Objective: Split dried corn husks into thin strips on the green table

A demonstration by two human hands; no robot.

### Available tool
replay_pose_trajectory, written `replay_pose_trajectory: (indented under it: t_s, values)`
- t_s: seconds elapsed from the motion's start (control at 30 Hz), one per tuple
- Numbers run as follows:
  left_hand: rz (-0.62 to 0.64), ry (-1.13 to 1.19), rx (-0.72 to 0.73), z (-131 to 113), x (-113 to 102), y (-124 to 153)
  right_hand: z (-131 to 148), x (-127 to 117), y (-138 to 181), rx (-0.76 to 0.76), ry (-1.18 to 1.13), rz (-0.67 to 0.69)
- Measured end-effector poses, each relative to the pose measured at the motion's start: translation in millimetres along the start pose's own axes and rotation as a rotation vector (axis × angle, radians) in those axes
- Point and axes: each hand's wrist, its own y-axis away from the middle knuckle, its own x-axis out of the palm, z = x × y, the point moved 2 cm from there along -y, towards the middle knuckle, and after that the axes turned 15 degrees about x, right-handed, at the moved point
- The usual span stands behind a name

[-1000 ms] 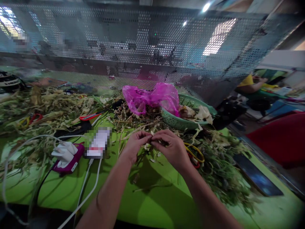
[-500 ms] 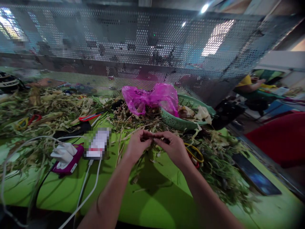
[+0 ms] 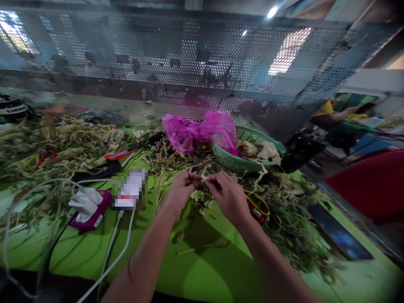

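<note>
"Any writing?"
"Print on the pink bag, too small to read"
"What's held, and where?"
"Left hand and right hand pinch a pale scrap above the green surface"

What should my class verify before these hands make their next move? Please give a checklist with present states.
1. Fingers of the left hand and right hand meeting at the small pale scrap: ok.
2. Whole scrap visible: not ok; fingers cover part of it.
3. Yellow-and-red looped handles apart from the right hand: cannot tell; they adjoin in this view.
4. Slim red cutter-like tool away from both hands: ok.
5. White charging cable apart from the left hand: ok.
6. Green perforated plastic basket fully uncovered: not ok; a translucent pink plastic bag drapes over its edge.
</note>
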Motion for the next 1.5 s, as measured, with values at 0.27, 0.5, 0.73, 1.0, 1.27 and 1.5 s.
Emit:
replay_pose_trajectory:
  t_s: [0.27,0.5,0.73,1.0,1.27,1.5]
  values:
    - [-0.04,0.064,-0.052,1,-1,1,2,0,1,-0.002,-0.046,0.007]
    - [-0.049,0.071,-0.058,4,-2,1,3,0,1,-0.016,-0.036,0.034]
    - [-0.056,0.089,-0.078,2,0,2,2,-2,0,-0.027,-0.073,0.059]
    - [-0.032,-0.099,0.025,2,-1,0,-5,-4,-2,0.06,-0.186,0.141]
    - [0.016,-0.482,0.127,-2,-11,-2,-12,-22,-7,-0.03,0.146,0.163]
    - [0.183,-0.851,0.223,-11,-9,1,-22,-10,-11,0.212,-0.153,0.184]
